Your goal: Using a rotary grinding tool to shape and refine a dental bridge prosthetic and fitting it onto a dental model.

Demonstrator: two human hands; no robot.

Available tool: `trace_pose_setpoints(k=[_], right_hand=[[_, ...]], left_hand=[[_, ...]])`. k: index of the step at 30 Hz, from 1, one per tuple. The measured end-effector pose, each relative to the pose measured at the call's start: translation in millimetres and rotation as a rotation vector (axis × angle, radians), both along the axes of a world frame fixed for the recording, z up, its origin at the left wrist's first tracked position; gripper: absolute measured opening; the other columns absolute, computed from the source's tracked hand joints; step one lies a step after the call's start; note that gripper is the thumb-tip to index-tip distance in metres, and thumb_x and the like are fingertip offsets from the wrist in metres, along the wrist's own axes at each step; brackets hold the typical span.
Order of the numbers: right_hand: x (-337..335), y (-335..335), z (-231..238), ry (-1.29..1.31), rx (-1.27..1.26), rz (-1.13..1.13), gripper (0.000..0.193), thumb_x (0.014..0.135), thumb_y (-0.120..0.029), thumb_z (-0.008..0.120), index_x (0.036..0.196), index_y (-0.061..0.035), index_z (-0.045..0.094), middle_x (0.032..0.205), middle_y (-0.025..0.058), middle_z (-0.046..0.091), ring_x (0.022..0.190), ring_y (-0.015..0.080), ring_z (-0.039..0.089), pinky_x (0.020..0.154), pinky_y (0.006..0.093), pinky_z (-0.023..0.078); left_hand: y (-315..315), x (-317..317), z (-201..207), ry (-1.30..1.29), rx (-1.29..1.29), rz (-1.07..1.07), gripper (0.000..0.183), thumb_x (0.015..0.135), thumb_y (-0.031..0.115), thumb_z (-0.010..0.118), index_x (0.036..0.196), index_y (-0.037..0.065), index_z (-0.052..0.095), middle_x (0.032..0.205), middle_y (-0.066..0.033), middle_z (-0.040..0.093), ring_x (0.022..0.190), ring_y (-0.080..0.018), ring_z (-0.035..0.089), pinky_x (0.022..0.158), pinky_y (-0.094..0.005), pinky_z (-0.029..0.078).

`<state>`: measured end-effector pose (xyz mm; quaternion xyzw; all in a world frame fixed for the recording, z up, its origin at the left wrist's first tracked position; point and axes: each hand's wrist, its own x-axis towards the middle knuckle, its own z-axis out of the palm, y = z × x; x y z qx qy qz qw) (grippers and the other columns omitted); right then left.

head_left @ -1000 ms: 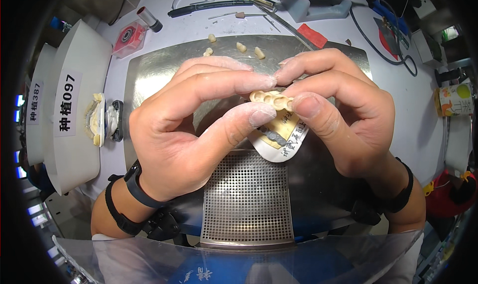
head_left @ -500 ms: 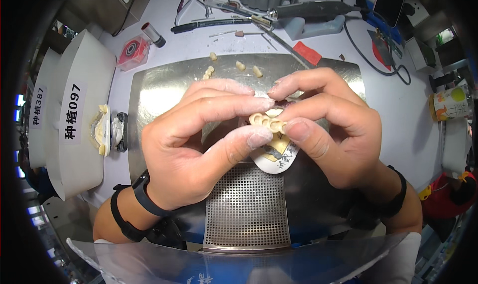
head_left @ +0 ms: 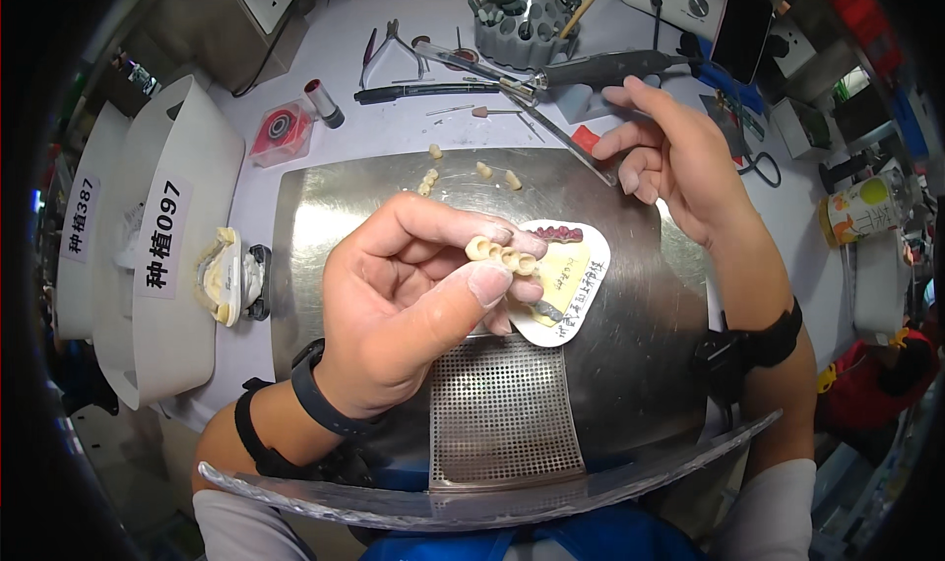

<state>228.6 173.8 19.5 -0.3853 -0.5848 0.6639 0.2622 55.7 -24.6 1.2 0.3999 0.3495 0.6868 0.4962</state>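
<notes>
Between the thumb and index finger of my left hand point(head_left: 394, 295) is a cream-coloured dental bridge point(head_left: 500, 254), its hollow undersides turned up. Right beside those fingers is a dental model point(head_left: 594, 283) with a white base, a yellow part and dark red teeth. My curled fingers partly cover it, and I cannot tell whether they hold it or it rests on the steel plate. My right hand point(head_left: 679, 157) is raised at the far right, fingers apart and holding nothing. Nearest to it are a red piece point(head_left: 585, 139) and a grey handpiece point(head_left: 615, 71).
Several small tooth pieces point(head_left: 483, 170) lie on the steel plate point(head_left: 345, 182), above a perforated grille point(head_left: 504, 413). White bins point(head_left: 202, 295) and another dental model point(head_left: 218, 278) stand at left. Pliers point(head_left: 392, 49), a black pen point(head_left: 423, 91) and a bur holder point(head_left: 527, 34) sit at the back.
My right hand has let go of the bridge and moved up and right toward the handpiece. My left hand keeps the bridge, and more of the dental model shows. The view has shifted.
</notes>
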Motion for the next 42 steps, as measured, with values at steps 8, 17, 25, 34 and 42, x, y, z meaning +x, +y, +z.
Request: trace_pose_setpoints(k=[8,17,25,34,42], right_hand=[[-19,30,-19,0.286,-0.248,-0.039,0.028,0.093,-0.032,0.063,0.093,-0.0051,0.055,0.064,0.0049,0.055,0.045,0.0058,0.044,0.035,0.0184,0.029],[10,-64,17,0.391,0.442,0.166,0.03,0.091,-0.025,0.05,0.11,-0.0018,0.046,0.09,0.0136,0.057,0.075,0.0168,0.056,0.068,0.0265,0.046],[31,-84,8,0.329,0.609,0.324,0.031,0.085,-0.019,0.071,0.102,-0.005,0.049,0.091,0.0151,0.057,0.086,0.0211,0.058,0.078,0.0327,0.047],[19,-106,9,0.326,0.63,0.266,0.031,0.084,-0.02,0.071,0.101,-0.0056,0.05,0.083,0.0108,0.052,0.088,0.028,0.061,0.081,0.0404,0.052],[22,-107,0,0.434,0.622,0.247,0.029,0.09,-0.017,0.066,0.107,-0.0044,0.046,0.086,0.0142,0.054,0.089,0.0325,0.068,0.083,0.0408,0.057]], left_hand=[[5,2,5,-0.143,-0.225,-0.063,0.028,0.094,0.006,0.055,0.121,-0.002,0.053,0.105,-0.0209,0.066,0.088,-0.0276,0.071,0.068,-0.0306,0.06],[3,3,5,-0.151,-0.287,-0.069,0.032,0.095,0.011,0.057,0.125,-0.001,0.053,0.104,-0.0187,0.066,0.09,-0.0251,0.07,0.07,-0.0283,0.059],[4,7,8,-0.103,-0.32,-0.061,0.034,0.095,0.013,0.056,0.125,-0.002,0.052,0.099,-0.0173,0.066,0.083,-0.0217,0.07,0.067,-0.0255,0.057],[-1,6,9,-0.094,-0.291,-0.108,0.033,0.091,0.012,0.062,0.118,-0.004,0.055,0.101,-0.018,0.066,0.084,-0.0204,0.068,0.07,-0.0279,0.056],[0,13,12,-0.131,-0.29,-0.092,0.03,0.09,0.009,0.063,0.115,-0.006,0.057,0.095,-0.0168,0.066,0.078,-0.0196,0.067,0.067,-0.0286,0.056]])
